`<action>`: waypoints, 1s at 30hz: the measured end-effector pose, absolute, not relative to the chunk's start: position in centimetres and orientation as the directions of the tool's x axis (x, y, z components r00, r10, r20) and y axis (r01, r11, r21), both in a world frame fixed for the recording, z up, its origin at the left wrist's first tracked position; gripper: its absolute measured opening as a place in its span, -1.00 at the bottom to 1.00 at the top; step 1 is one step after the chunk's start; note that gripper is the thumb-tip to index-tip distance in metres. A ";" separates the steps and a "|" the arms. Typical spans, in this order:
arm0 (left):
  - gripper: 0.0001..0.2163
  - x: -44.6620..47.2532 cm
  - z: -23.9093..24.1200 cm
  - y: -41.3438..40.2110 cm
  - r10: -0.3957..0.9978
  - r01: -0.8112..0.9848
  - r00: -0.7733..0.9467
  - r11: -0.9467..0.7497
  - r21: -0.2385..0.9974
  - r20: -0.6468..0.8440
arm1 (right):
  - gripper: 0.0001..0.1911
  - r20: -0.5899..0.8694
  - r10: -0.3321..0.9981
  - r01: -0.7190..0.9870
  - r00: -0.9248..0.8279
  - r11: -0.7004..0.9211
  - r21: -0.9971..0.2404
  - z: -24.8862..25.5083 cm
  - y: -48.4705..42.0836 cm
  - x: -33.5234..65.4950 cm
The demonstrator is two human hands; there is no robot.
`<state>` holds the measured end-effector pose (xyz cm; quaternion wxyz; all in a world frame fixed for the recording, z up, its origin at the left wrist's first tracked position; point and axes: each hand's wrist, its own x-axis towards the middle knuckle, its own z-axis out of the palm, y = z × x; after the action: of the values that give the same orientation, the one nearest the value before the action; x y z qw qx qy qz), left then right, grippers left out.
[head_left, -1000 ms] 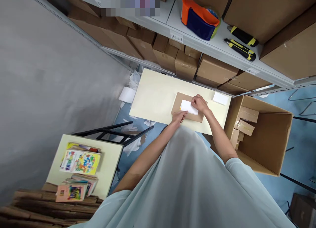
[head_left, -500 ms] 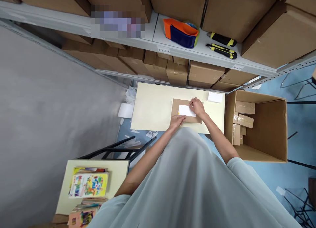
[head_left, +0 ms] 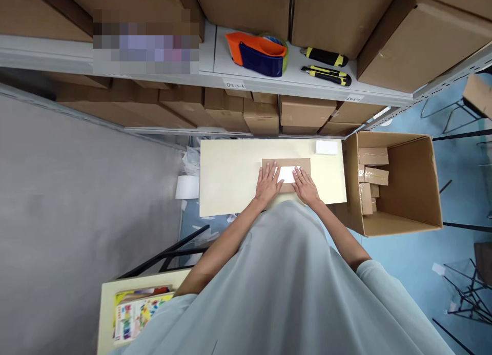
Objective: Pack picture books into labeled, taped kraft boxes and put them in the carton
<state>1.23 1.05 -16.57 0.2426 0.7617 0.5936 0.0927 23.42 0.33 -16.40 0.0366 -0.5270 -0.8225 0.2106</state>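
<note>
White label (head_left: 286,175) lies across the middle of a brown cardboard packet (head_left: 286,162), which rests near the close edge of a pale table (head_left: 230,175), slightly right of its centre. The person's left hand (head_left: 268,184) is palm down and open, its fingers a little spread over the left part of the packet, with the thumb by the label's left end. The right hand (head_left: 305,186) is likewise open and palm down, fingertips reaching the label's right end; neither hand is closed around anything (whether the label is fully stuck down, one cannot tell). Farther right on the table, toward its far edge, sits a small white stack (head_left: 326,148). Just beyond the table's right end stands a large open carton (head_left: 413,186) with several small taped boxes (head_left: 376,175) along its left side. On the grey shelf (head_left: 284,86) at the far side are an orange and blue tape dispenser (head_left: 261,58) and, to its right, two black and yellow cutters (head_left: 327,76). Colourful books (head_left: 144,316) lie on a side table (head_left: 107,314) at the near left.
</note>
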 end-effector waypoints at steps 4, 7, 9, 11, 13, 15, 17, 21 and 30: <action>-0.35 -0.7 -17.1 0.9 0.957 0.883 0.245 -0.154 0.444 -0.157 | -0.33 -0.175 0.917 0.890 -0.359 0.279 -0.362 -16.4 0.3 24.1; -0.36 -1.5 -17.0 1.1 0.950 0.883 0.263 -0.167 0.439 -0.167 | -0.34 -0.175 0.928 0.897 -0.328 0.249 -0.365 -16.1 0.3 24.0; -0.37 -1.3 -16.7 1.5 0.944 0.875 0.289 -0.194 0.444 -0.157 | -0.32 -0.165 0.938 0.900 -0.305 0.227 -0.372 -16.1 0.6 23.4; -0.38 -0.5 -16.5 1.9 0.936 0.861 0.325 -0.232 0.452 -0.138 | -0.28 -0.154 0.946 0.906 -0.285 0.213 -0.366 -16.3 1.0 22.4; -0.39 0.4 -16.4 2.4 0.924 0.844 0.361 -0.268 0.464 -0.123 | -0.24 -0.146 0.945 0.911 -0.291 0.227 -0.345 -16.5 1.4 21.3; -0.40 0.9 -16.5 2.7 0.916 0.832 0.382 -0.284 0.477 -0.122 | -0.25 -0.148 0.938 0.912 -0.314 0.255 -0.320 -16.7 1.8 20.8; -0.40 0.6 -16.8 2.7 0.917 0.833 0.377 -0.274 0.480 -0.131 | -0.30 -0.157 0.934 0.917 -0.322 0.267 -0.296 -16.7 1.8 21.0; -0.40 -1.2 -17.0 2.4 0.934 0.861 0.323 -0.223 0.457 -0.152 | -0.38 -0.176 0.949 0.945 -0.262 0.215 -0.245 -16.5 1.5 23.6; -0.38 1.7 -15.8 2.2 0.899 0.842 0.416 -0.322 0.432 -0.141 | -0.35 -0.153 0.925 0.914 -0.349 0.300 -0.272 -16.5 2.6 22.6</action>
<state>1.71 2.17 -15.79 0.2253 0.8106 0.5369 0.0625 22.58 2.55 -16.46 0.0164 -0.5705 -0.8059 0.1573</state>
